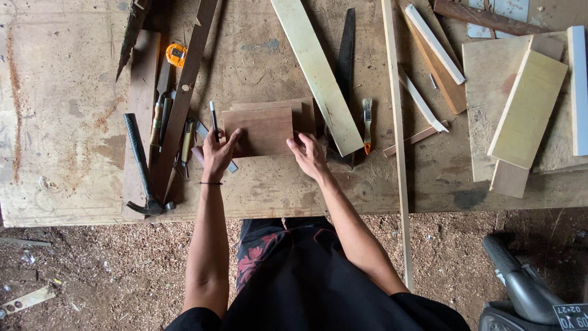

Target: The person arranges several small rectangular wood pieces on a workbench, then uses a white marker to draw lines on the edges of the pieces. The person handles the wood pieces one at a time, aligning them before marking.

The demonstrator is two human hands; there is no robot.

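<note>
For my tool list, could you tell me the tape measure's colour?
Orange tape measure, head view.
</note>
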